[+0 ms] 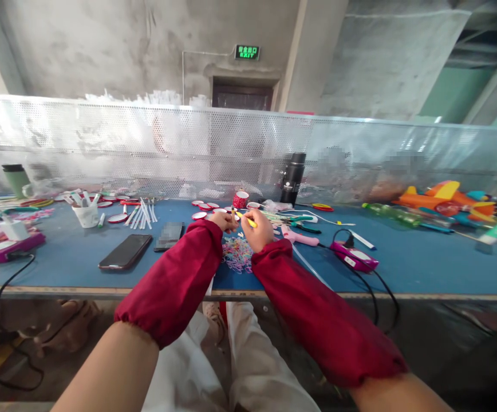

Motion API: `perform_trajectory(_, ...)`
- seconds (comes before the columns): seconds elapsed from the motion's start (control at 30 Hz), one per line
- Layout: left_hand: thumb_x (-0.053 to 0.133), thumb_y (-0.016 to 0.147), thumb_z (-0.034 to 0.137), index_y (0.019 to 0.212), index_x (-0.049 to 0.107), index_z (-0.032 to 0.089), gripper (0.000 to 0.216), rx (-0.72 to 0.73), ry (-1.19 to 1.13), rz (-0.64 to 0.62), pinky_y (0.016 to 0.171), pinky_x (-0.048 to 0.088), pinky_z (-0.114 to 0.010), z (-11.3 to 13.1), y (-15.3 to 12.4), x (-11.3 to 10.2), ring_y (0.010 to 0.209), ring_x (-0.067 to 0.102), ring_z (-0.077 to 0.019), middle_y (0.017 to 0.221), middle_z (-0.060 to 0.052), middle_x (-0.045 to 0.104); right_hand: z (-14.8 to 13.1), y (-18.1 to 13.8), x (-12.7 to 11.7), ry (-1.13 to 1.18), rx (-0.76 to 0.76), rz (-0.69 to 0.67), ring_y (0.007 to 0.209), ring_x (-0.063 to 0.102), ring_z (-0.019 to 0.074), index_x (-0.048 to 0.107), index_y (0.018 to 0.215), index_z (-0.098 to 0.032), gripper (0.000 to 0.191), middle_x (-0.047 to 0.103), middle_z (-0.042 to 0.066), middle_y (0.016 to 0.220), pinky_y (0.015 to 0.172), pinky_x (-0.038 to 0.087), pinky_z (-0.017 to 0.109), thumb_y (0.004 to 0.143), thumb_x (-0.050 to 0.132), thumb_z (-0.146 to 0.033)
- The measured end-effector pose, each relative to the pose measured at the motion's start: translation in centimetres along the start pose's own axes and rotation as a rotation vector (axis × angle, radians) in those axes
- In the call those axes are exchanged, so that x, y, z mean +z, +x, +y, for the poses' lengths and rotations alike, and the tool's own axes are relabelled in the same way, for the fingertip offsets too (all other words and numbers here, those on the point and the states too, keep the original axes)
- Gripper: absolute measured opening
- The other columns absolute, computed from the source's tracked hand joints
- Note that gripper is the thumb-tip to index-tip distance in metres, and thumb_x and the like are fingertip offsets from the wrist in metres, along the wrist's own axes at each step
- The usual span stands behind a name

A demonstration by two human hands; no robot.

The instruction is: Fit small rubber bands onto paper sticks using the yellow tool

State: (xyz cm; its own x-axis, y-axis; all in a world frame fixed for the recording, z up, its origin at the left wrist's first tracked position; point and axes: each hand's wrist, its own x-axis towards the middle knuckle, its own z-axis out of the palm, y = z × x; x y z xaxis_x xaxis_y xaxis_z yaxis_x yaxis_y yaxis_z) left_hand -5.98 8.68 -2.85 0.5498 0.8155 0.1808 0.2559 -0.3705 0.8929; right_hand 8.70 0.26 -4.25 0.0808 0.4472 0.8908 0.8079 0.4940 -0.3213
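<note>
My right hand [260, 230] is closed around a slim yellow tool [252, 222] like a pen or craft knife, its tip pointing towards my left hand. My left hand [221, 221] has its fingers pinched on a small, narrow tan piece [233, 214], too small to name. The two hands nearly meet above a pile of small multicoloured loops [237, 256] on the blue tabletop [205, 260]. Just beyond them stands a red patterned roll [240, 199], with several red-rimmed white discs [199, 216] lying to its left.
Two phones, one dark [126, 252] and one greyish [169, 236], lie left of my arms. A pink glue gun [300, 236], pliers [304, 224] and a purple power strip [354, 257] with cables lie right. A black bottle [292, 179] stands behind, near a perforated metal screen [248, 146].
</note>
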Motion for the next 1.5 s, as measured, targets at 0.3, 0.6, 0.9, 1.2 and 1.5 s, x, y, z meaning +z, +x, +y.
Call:
perform_trajectory(0.3, 0.084, 0.068, 0.024, 0.067, 0.065, 0.01, 0.023, -0.004, -0.027, 0.004, 0.051, 0.043, -0.02, -0.29, 0.24, 0.09, 0.047, 0.053, -0.0061, 0.061, 0.0, 0.063, -0.33, -0.02, -0.06, -0.004, 0.004, 0.0, 0.07, 0.059, 0.0186, 0.058, 0.079, -0.024, 0.009, 0.066, 0.002, 0.076, 0.065, 0.042, 0.03, 0.087, 0.055, -0.028)
perform_trajectory(0.6, 0.08, 0.071, 0.021, 0.072, 0.067, 0.01, 0.018, 0.006, 0.002, 0.001, 0.052, 0.044, -0.02, -0.07, 0.07, 0.02, 0.047, 0.053, -0.006, 0.06, 0.001, 0.063, 0.1, -0.03, 0.04, -0.027, 0.014, -0.006, 0.073, 0.061, 0.0186, 0.059, 0.081, -0.023, 0.008, 0.067, 0.002, 0.078, 0.066, 0.042, 0.029, 0.087, 0.055, -0.028)
perform_trajectory(0.9, 0.083, 0.068, 0.028, 0.073, 0.07, 0.009, 0.024, 0.047, 0.005, -0.012, 0.052, 0.044, -0.019, -0.33, 0.31, -0.07, 0.049, 0.052, -0.0063, 0.064, -0.002, 0.066, -0.12, -0.02, -0.12, 0.0, 0.008, -0.031, 0.076, 0.062, 0.0182, 0.059, 0.082, -0.023, 0.009, 0.068, 0.002, 0.08, 0.07, 0.044, 0.029, 0.088, 0.054, -0.028)
perform_trajectory(1.2, 0.08, 0.07, 0.021, 0.075, 0.069, 0.01, 0.017, 0.023, 0.025, -0.012, 0.05, 0.042, -0.018, -0.29, 0.26, -0.07, 0.048, 0.053, -0.0059, 0.06, 0.001, 0.063, 0.05, -0.01, -0.03, -0.034, 0.024, -0.054, 0.075, 0.061, 0.0183, 0.058, 0.082, -0.023, 0.011, 0.068, 0.003, 0.081, 0.069, 0.043, 0.028, 0.088, 0.052, -0.03)
perform_trajectory(1.5, 0.08, 0.07, 0.027, 0.077, 0.07, 0.009, 0.022, 0.052, 0.03, -0.02, 0.052, 0.043, -0.02, -0.59, 0.54, -0.17, 0.049, 0.054, -0.0069, 0.067, -0.003, 0.067, -0.1, -0.03, -0.12, -0.001, 0.03, -0.034, 0.078, 0.063, 0.0185, 0.058, 0.083, -0.023, 0.01, 0.068, 0.003, 0.082, 0.071, 0.045, 0.028, 0.088, 0.053, -0.03)
